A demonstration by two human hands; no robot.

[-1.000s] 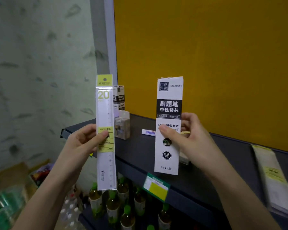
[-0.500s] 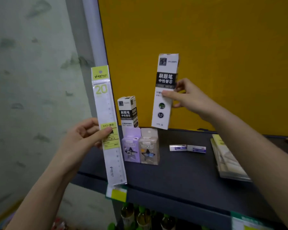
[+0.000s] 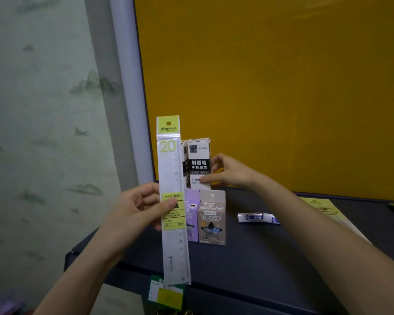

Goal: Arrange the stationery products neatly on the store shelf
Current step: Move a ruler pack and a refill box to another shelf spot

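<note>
My left hand [image 3: 138, 210] pinches a packaged 20 cm ruler [image 3: 173, 201] upright in front of the dark shelf [image 3: 248, 258]. My right hand [image 3: 228, 171] grips a tall white and black refill box [image 3: 198, 163] standing at the shelf's back left, against the yellow panel, right beside another such box that the ruler partly hides. In front of these stand a purple sharpener box [image 3: 191, 214] and a beige sharpener box [image 3: 212, 218].
Two small white erasers [image 3: 257, 217] lie on the shelf to the right of the sharpener boxes. A stack of ruler packs [image 3: 323, 208] lies flat at the far right. A price tag [image 3: 165, 294] hangs on the shelf's front edge. A patterned wall is on the left.
My right hand has lowered the refill box from mid-air and set it at the back left of the shelf beside the other box. The ruler in my left hand has stayed upright.
</note>
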